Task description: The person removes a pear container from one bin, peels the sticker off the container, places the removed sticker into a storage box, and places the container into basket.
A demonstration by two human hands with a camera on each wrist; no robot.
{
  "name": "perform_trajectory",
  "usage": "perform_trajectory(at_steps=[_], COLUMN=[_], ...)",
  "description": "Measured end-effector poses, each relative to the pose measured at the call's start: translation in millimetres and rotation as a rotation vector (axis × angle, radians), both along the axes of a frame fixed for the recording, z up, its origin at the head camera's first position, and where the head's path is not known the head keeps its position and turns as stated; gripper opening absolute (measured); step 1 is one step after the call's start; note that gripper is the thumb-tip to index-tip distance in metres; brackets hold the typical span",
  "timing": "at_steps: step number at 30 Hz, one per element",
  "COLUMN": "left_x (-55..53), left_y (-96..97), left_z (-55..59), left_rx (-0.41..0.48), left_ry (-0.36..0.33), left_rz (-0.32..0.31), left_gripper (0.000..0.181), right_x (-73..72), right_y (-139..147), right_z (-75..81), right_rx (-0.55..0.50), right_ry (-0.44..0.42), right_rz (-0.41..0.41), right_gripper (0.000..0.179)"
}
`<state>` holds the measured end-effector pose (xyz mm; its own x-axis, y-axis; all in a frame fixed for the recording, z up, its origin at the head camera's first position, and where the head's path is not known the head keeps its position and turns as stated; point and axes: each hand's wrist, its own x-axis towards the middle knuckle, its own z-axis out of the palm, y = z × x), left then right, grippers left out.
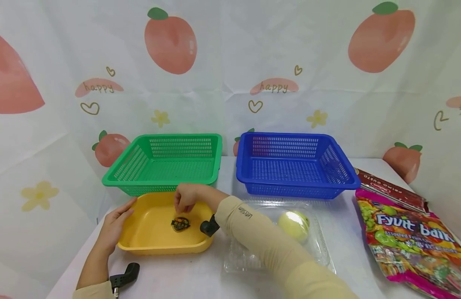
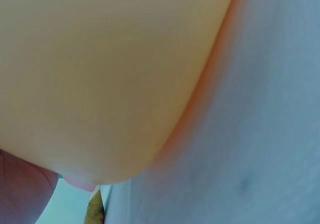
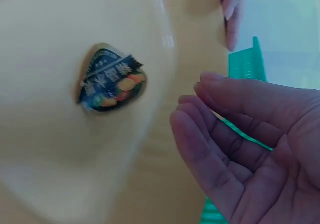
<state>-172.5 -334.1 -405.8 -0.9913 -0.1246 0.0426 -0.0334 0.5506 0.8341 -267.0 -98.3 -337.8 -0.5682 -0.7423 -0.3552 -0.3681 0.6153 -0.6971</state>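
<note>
A yellow basin [image 1: 148, 250] stands on the table, with a dark fruit-printed label [image 3: 112, 81] flat on its inside floor. My left hand [image 1: 112, 226] rests along the basin's left side, fingers extended at the rim; the basin's outer wall [image 2: 115, 83] fills much of the left wrist view. Over the far part of the basin is my right hand [image 1: 187, 197], pointing down close to the label [image 1: 180, 224]. Its fingers are loosely bent, thumb [image 3: 250, 96] apart from them, and nothing shows between them in the right wrist view.
Behind the basin sits a green basket [image 1: 167, 170], beside a blue basket [image 1: 297, 185]. A clear plastic container [image 1: 320, 249] with a round pale-yellow item [image 1: 293, 226] lies partly under my right forearm. At the right are a candy bag [image 1: 413, 245] and a dark red packet [image 1: 393, 191].
</note>
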Motion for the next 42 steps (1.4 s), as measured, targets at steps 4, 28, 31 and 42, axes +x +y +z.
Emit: perform_trajectory(at_steps=[4,28,31,42], left_x=[0.5,12.2,16.3,26.9], left_y=[-1.6,28.9,39.9,81.9], left_z=[-0.5,40.4,46.8,58.1], left_rx=[0.006,0.054,0.053,-0.013], left_ry=[-0.037,0.220,0.283,0.347], left_rz=[0.006,-0.158,-0.203,-0.288], left_gripper=[0.056,0.050,0.048,0.056], right_x=[-1.0,-0.4,0.1,12.4], right_y=[6.6,89.8,105.8,167.1], right_z=[12.0,65.0,69.9,76.2], right_rx=[-0.007,-0.083,-0.092,-0.129], right_ry=[0.030,0.077,0.097,0.223], right_rz=[0.041,0.100,0.099,0.054], right_gripper=[0.007,0.008,0.010,0.030])
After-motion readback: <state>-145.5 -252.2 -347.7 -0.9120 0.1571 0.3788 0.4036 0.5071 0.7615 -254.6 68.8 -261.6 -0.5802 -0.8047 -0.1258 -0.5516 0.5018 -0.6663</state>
